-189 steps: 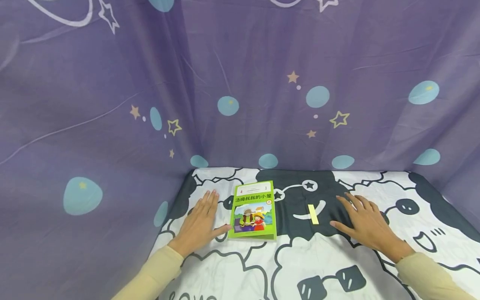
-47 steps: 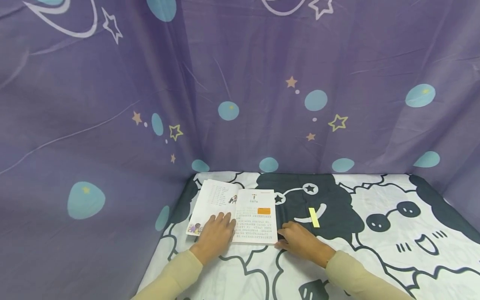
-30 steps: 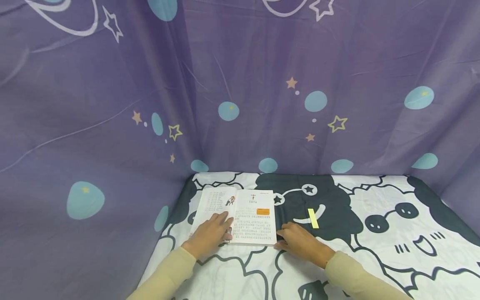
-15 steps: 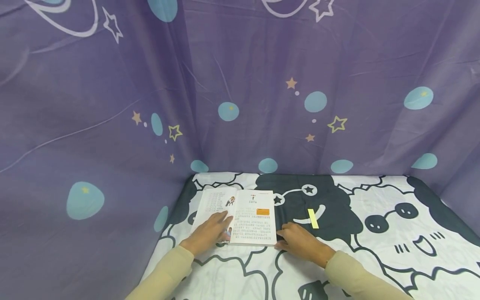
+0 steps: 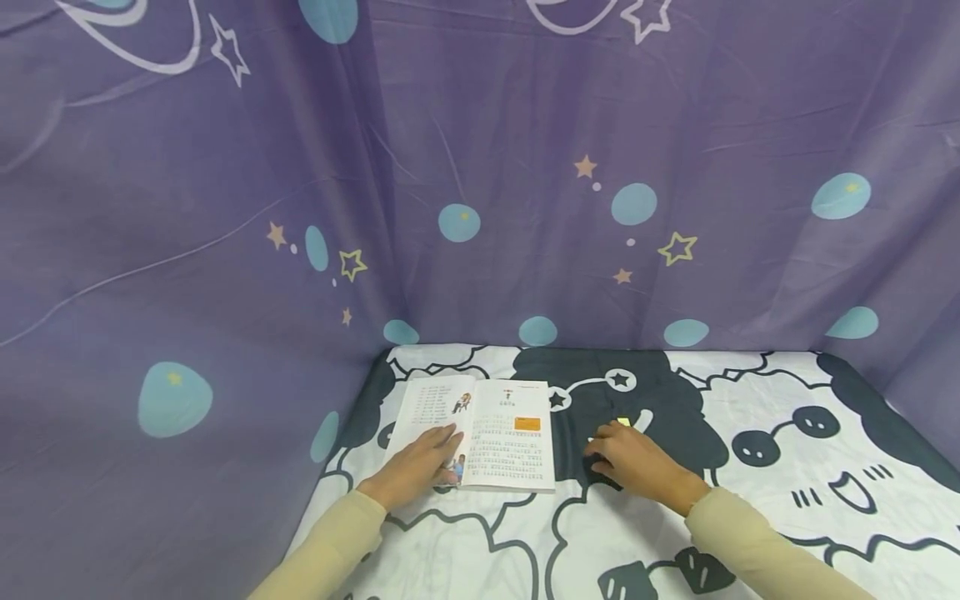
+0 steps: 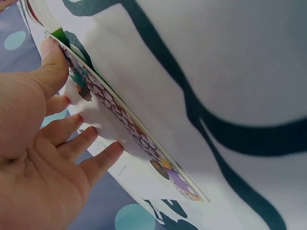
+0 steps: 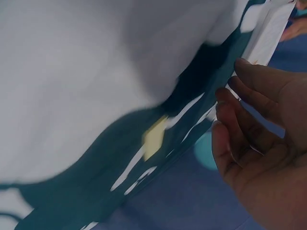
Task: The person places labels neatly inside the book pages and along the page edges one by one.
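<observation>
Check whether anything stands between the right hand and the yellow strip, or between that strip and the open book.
Nothing visible stands between the right hand and the yellow strip. Between the strip and the open book, only the right hand itself reaches partly into the gap, over the patterned cloth.

Perhaps a fabric-walled booth (image 5: 510,117)

L sleeve (image 5: 326,542), by the cloth's (image 5: 450,550) left edge: long, pale cream/beige, plain, w/ a few soft creases. R sleeve (image 5: 761,537), well in from that edge: same colour & cut. Both end approx. at wrist; cuffs poss. hemmed, too small to be sure. L hand (image 5: 411,468) & R hand (image 5: 641,467) bare.
</observation>
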